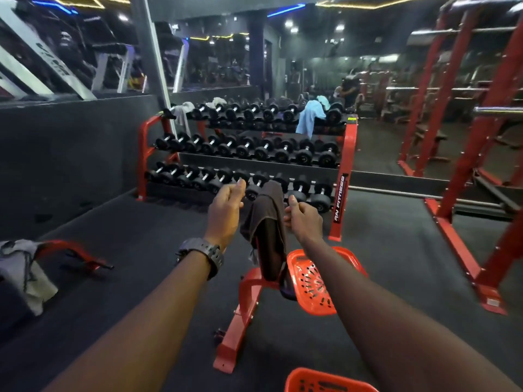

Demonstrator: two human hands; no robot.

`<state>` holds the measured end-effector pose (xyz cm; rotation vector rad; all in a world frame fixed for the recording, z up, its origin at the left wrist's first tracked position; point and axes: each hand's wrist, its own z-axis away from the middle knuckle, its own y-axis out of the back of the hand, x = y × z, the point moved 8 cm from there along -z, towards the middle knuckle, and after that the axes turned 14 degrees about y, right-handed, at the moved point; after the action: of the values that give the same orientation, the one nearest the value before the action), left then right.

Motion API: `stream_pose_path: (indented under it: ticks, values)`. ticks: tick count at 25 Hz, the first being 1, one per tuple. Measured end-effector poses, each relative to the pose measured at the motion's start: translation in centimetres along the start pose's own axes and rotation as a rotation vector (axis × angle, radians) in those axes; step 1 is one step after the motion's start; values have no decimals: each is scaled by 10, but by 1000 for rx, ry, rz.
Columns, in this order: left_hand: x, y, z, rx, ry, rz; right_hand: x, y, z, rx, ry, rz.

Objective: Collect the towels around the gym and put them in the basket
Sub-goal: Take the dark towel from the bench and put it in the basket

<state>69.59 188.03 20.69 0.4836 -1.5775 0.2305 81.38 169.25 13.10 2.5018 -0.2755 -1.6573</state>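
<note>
A dark brown towel hangs upright between my two hands, its lower end over the red bench frame. My right hand has its fingers curled at the towel's right edge and seems to pinch it. My left hand, with a watch on its wrist, is just left of the towel with loosely curled fingers and holds nothing. An orange basket lies on the floor right beside the towel's lower end. A second orange basket shows at the bottom edge.
A red dumbbell rack stands ahead with a light blue towel, a grey towel and a white towel on its top row. Another grey towel lies at the left. Red squat racks fill the right.
</note>
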Motion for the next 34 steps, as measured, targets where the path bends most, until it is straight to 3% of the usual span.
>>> stream_pose_path:
  ticks: [9,19,27,30,34]
  values:
    - [-34,-8,-181,-170,49,-66,50,-89,-112,79,-95,111]
    - [-97,-63,-352,-352,102,-77,123,-150,-194,207,-223,299]
    - [-136,-118,-425,-362,178,-118,188,-187,-268,83,-265,305]
    - [-152,-134,-450,-311,197,-120,203,-197,-292,41,-225,432]
    - [-170,-132,-472,-214,189,-143,231,-231,-297,-252,-350,554]
